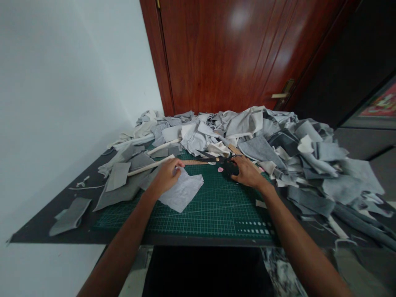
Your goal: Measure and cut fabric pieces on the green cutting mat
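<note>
A light grey piece of fabric (185, 190) lies across the green cutting mat (216, 206), one corner pointing toward the front edge. My left hand (167, 177) is on its upper left side, thumb and fingers curled together at the cloth. To the right, my right hand (246, 171) is around the dark handles of a pair of scissors (217, 159). Their blades are parted and point left, above a wooden ruler (195, 162). A small pink scrap (220, 169) lies just under the scissors.
Heaped grey and off-white fabric scraps (247, 123) line the back of the black table (34, 227) and spill down the right side (343, 181). Flat grey pieces (119, 175) and a folded one (72, 216) lie at left. A wooden door (213, 57) stands behind.
</note>
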### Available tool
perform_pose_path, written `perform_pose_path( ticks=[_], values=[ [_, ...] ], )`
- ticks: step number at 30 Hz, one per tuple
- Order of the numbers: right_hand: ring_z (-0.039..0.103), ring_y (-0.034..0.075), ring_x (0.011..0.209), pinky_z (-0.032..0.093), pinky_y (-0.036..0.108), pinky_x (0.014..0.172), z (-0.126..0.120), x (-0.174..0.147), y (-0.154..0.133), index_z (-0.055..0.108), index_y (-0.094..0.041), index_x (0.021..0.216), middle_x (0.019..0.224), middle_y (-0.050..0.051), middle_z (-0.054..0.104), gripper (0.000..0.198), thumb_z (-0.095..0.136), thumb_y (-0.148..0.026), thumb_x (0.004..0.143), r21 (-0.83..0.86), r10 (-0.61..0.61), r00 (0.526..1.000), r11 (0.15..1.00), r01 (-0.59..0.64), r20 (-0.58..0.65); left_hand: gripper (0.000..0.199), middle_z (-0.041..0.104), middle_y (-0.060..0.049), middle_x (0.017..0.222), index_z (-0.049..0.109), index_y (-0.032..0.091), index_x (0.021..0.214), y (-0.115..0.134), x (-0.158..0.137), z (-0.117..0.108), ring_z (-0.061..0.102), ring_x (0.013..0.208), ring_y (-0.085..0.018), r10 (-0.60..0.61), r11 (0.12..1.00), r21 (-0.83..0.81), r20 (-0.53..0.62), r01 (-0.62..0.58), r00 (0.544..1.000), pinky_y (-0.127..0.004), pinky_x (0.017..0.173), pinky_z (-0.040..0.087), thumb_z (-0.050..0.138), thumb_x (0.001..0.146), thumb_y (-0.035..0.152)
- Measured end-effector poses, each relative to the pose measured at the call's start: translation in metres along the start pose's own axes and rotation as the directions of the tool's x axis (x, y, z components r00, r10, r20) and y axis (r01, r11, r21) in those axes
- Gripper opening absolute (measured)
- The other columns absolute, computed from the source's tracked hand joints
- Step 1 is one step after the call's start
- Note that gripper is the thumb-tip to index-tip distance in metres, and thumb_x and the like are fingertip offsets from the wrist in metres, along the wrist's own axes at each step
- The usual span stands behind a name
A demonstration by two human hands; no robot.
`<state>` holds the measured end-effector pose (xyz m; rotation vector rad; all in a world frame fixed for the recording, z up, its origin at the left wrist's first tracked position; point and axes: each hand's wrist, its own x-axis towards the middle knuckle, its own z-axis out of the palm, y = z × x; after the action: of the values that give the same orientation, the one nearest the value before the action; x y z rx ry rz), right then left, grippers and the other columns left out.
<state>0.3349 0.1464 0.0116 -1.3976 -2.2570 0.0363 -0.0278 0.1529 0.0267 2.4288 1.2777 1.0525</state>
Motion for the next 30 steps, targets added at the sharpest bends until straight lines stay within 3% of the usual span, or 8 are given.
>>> perform_pose_path(
  ticks=[4,9,14,21,26,30],
  values=[
    [0.058,0.033,0.119,0.043,0.047,0.107,-0.001,0.000,-0.002,0.061,-0.010,0.127,0.127,0.019,0.065,0.055,0.069,-0.024,0.075,0.015,-0.016,0.991,1.000,0.014,0.136,0.030,0.068,-0.005,0.106,0.063,0.022,0.098,-0.002,-0.004,0.004,0.062,0.109,-0.024,0.102,0.994,0.007,0.193,-0.105,0.976,-0.043,0.102,0.048,0.046,0.079,0.006],
    [0.058,0.033,0.119,0.043,0.046,0.107,-0.004,0.000,-0.006,0.062,-0.007,0.130,0.130,0.020,0.063,0.052,0.066,-0.027,0.082,-0.011,0.056,0.957,0.998,-0.055,0.285,0.025,0.068,-0.005,0.108,0.067,0.023,0.101,-0.008,-0.007,0.005,0.059,0.113,-0.025,0.126,0.989,0.031,0.308,-0.143,0.943,-0.045,0.105,0.044,0.049,0.087,0.013],
    [0.059,0.030,0.116,0.043,0.045,0.106,0.002,0.002,-0.003,0.065,-0.009,0.124,0.125,0.019,0.066,0.038,0.056,-0.033,0.095,-0.052,0.102,0.975,0.994,-0.093,0.199,0.015,0.069,-0.004,0.110,0.068,0.024,0.101,-0.009,-0.007,0.005,0.058,0.112,-0.025,0.096,0.993,0.028,0.347,-0.113,0.933,-0.044,0.102,0.042,0.060,0.095,0.035],
    [0.060,0.030,0.113,0.044,0.045,0.106,0.017,-0.001,0.016,0.069,-0.012,0.106,0.111,0.016,0.071,0.022,0.060,-0.026,0.091,-0.115,0.143,0.989,0.982,-0.148,-0.045,0.015,0.068,-0.004,0.096,0.065,0.023,0.087,-0.017,-0.006,0.007,0.060,0.104,-0.026,0.092,0.989,0.094,0.236,-0.116,0.968,-0.043,0.101,0.042,0.059,0.094,0.035],
    [0.062,0.030,0.106,0.046,0.044,0.103,0.016,-0.001,0.011,0.070,-0.012,0.101,0.104,0.017,0.071,0.019,0.058,-0.021,0.090,-0.116,0.155,0.985,0.980,-0.162,-0.072,0.021,0.068,-0.008,0.096,0.059,0.022,0.091,-0.015,-0.001,0.004,0.062,0.098,-0.027,0.011,0.988,0.151,-0.009,-0.009,1.000,-0.044,0.095,0.047,0.048,0.097,0.038],
    [0.062,0.032,0.102,0.048,0.047,0.098,0.004,0.003,-0.001,0.071,-0.015,0.095,0.103,0.017,0.069,0.018,0.054,-0.020,0.091,-0.082,0.193,0.965,0.974,-0.210,-0.178,0.021,0.068,-0.006,0.095,0.056,0.022,0.097,-0.005,0.003,-0.004,0.065,0.093,-0.024,-0.047,0.996,0.065,-0.207,0.062,0.977,-0.038,0.089,0.051,0.045,0.100,0.040]
  ],
)
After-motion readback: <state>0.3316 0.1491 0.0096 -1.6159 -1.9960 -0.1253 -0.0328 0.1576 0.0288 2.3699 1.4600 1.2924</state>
